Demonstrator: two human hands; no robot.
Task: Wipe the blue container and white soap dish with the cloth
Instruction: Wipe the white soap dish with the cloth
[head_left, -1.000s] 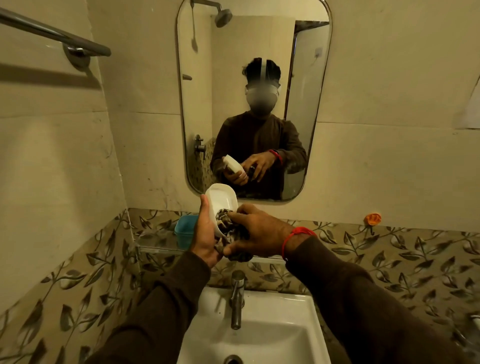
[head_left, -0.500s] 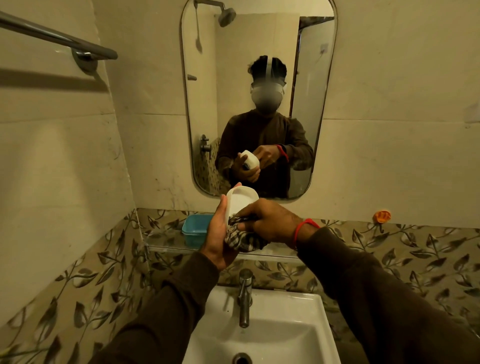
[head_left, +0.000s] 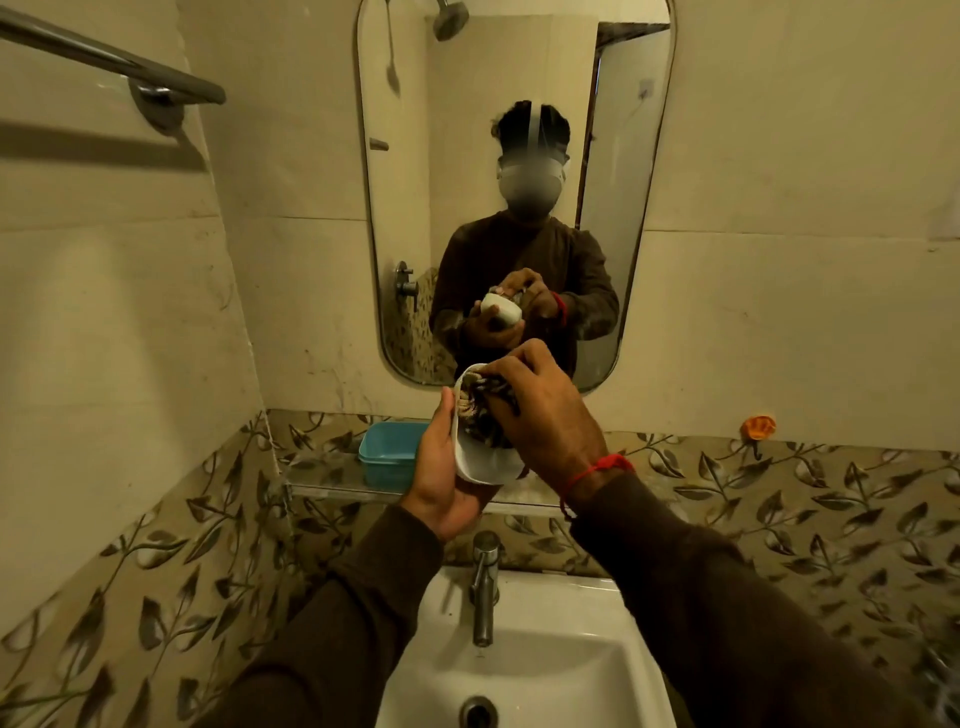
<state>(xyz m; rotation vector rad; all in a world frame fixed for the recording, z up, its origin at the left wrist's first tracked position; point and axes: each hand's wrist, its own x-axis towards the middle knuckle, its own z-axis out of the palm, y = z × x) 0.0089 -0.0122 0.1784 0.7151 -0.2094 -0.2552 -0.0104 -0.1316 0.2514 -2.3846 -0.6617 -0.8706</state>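
Observation:
My left hand (head_left: 441, 478) holds the white soap dish (head_left: 480, 462) from below and from the left, tilted with its hollow facing me, above the basin. My right hand (head_left: 545, 415) grips a dark checked cloth (head_left: 485, 415) and presses it into the upper part of the dish. The cloth hides most of the dish's inside. The blue container (head_left: 387, 454) stands on the glass shelf (head_left: 322, 486) to the left of my hands, untouched.
A white basin (head_left: 545, 670) with a chrome tap (head_left: 484, 587) lies right below my hands. The mirror (head_left: 519, 182) hangs on the wall ahead. A towel rail (head_left: 119, 67) juts out at the upper left. A small orange object (head_left: 759, 426) sticks to the wall at the right.
The dish has tipped further toward me and my right hand has pushed the cloth up to the dish's upper end. Both hands sit a little further right in view.

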